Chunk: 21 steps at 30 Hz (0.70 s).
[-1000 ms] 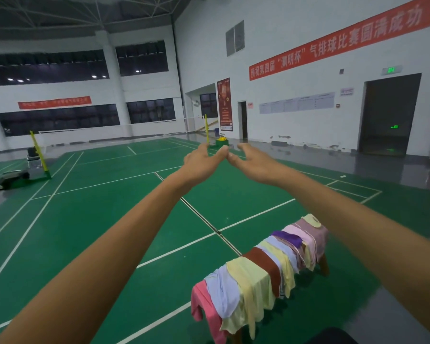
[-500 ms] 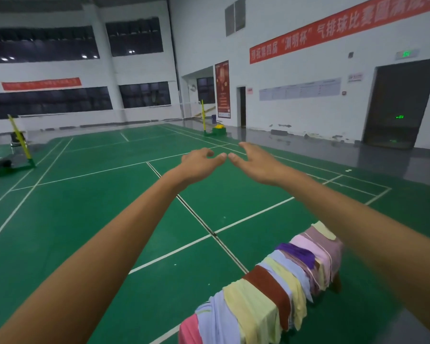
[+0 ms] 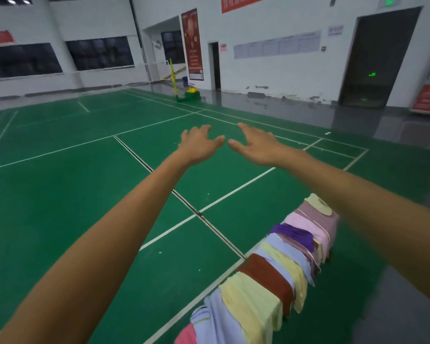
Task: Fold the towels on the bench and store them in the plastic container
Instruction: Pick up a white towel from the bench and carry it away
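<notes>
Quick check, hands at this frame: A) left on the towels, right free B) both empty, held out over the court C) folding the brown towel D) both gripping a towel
B: the left hand and right hand are spread open in the air, well clear of the towels draped over the bench below.
</notes>
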{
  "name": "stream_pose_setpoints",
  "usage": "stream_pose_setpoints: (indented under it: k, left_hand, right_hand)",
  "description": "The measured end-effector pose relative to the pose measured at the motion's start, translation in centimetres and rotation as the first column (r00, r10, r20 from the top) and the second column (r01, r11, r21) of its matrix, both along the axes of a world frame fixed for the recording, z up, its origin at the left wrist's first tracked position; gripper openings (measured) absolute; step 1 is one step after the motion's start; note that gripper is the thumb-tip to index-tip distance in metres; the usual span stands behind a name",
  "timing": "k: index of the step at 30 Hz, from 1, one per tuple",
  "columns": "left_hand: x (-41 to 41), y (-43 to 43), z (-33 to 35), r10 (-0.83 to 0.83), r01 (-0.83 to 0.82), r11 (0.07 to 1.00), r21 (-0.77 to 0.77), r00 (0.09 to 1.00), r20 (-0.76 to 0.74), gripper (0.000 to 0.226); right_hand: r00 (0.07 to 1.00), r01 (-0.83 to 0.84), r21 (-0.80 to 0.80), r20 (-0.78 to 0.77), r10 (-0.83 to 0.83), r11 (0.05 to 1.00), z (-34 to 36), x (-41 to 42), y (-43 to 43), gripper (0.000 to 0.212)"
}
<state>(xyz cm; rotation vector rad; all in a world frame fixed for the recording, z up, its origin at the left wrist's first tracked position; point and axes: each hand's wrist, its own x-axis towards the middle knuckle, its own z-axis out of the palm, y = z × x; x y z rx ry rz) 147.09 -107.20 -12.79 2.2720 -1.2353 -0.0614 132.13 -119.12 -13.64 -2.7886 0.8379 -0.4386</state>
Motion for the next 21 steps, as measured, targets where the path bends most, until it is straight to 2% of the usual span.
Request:
stream_pose_setpoints:
  k: [6,10,13,16,19,21]
  left_hand:
    - [2.4,-6.0,-3.6,-0.029,0.03,0.995,0.093,1.0,-0.01,0.093]
    - [3.7,-9.3,-6.4,-0.055,0.052,0.989,0.138,0.998,0.012,0.08]
    - [4.5,-11.3,-9.6,-0.061,0.063,0.983,0.172,0.998,-0.018,0.083]
    - [6.2,-12.8,-13.2,-0.023,0.034,0.98,0.197,0.998,-0.053,0.077]
    - [8.0,-13.7,-15.9,0.08,-0.063,0.978,0.2,0.994,-0.077,0.09]
    - [9.2,-14.2,-17.3,0.151,-0.129,0.966,0.223,0.985,-0.083,0.086]
  right_hand:
    - [0.99,0.037,0.036,-0.134,-0.032,0.999,-3.7,3.1,-5.4,0.093]
    - [0.964,0.047,0.044,-0.262,-0.034,0.998,-7.1,5.4,-7.7,0.093]
    - [0.955,0.02,0.075,-0.296,0.003,0.997,-10.0,7.5,-9.0,0.087]
    - [0.942,-0.026,0.097,-0.33,0.057,0.995,-12.7,10.2,-10.7,0.083]
    - [0.924,-0.097,0.121,-0.359,0.135,0.988,-15.5,12.7,-12.6,0.086]
    - [0.913,-0.161,0.125,-0.359,0.196,0.979,-17.2,14.3,-13.9,0.092]
